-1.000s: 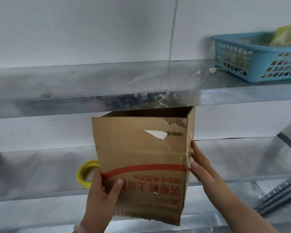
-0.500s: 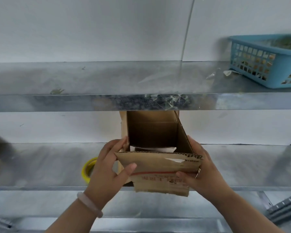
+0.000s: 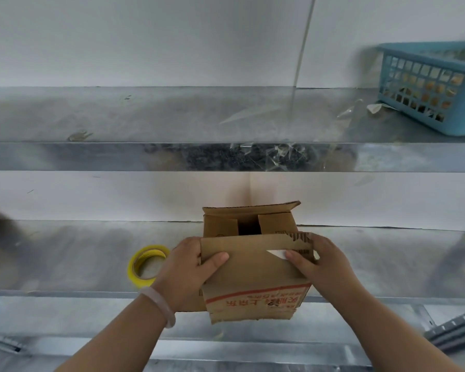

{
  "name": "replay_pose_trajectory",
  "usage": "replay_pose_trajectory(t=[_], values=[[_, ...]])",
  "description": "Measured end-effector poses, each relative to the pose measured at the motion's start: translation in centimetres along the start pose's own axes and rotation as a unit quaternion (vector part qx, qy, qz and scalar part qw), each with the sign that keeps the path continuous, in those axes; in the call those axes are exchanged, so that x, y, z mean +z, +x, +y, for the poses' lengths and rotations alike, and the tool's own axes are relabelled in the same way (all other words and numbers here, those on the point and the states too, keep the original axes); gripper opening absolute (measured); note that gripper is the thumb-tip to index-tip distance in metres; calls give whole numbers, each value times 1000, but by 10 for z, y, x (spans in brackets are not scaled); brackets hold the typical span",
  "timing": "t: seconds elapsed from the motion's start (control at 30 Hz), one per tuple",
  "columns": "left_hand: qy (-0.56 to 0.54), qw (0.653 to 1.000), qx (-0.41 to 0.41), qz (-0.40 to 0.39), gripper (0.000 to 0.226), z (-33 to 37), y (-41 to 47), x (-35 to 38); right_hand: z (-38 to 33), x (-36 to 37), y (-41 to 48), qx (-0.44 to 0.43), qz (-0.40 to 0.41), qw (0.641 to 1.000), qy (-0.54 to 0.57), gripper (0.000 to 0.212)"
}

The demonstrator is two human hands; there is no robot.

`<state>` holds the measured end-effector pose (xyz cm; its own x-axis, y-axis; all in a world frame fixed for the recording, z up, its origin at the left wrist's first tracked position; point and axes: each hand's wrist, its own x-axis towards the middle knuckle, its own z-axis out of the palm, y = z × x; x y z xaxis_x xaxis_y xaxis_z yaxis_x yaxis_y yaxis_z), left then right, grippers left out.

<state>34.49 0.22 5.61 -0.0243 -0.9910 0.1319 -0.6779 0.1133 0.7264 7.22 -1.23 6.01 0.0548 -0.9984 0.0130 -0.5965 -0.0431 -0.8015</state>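
A worn brown cardboard box (image 3: 255, 275) with a red stripe and red print stands on the middle metal shelf (image 3: 65, 259), at its front edge. Its side flaps are folded in, the far flap stands up, and the near flap is folded down over the top. My left hand (image 3: 188, 272) grips the box's left side, thumb on the near flap. On the right side my right hand (image 3: 320, 264) holds the same flap, thumb pressed beside a torn white patch.
A roll of yellow tape (image 3: 147, 261) lies flat on the shelf just left of the box. The upper shelf (image 3: 145, 157) carries a blue plastic basket (image 3: 430, 89) at the far right and scraps of clear film. White wall behind.
The box has come down from under the upper shelf onto the middle shelf. Its open top now has the flaps folded in, and both hands have shifted onto the near flap.
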Motion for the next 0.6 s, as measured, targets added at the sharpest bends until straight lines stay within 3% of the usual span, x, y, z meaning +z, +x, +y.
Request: replay_pose_trajectory(t=[0.03,0.13,0.2,0.3,0.43,0.5,0.6], values=[[-5,1000,-2,14,30,-2,3,2,2,0,4,-1,16,1000,-17,48],[11,999,18,32,99,-8,11,4,1,-1,14,-10,-7,999,-46,113],[41,999,24,20,123,-9,20,2,0,-5,23,-33,-38,994,-94,124],[82,996,37,-23,118,-8,30,-3,0,-8,29,-59,-70,984,-154,115],[158,980,118,-26,73,-18,31,-6,4,-8,26,-86,-10,980,-178,78],[181,971,147,-53,75,-26,30,-2,2,-6,23,-89,-53,969,-225,65],[164,974,141,-62,84,-33,31,-2,0,0,23,-81,-135,950,-269,67]])
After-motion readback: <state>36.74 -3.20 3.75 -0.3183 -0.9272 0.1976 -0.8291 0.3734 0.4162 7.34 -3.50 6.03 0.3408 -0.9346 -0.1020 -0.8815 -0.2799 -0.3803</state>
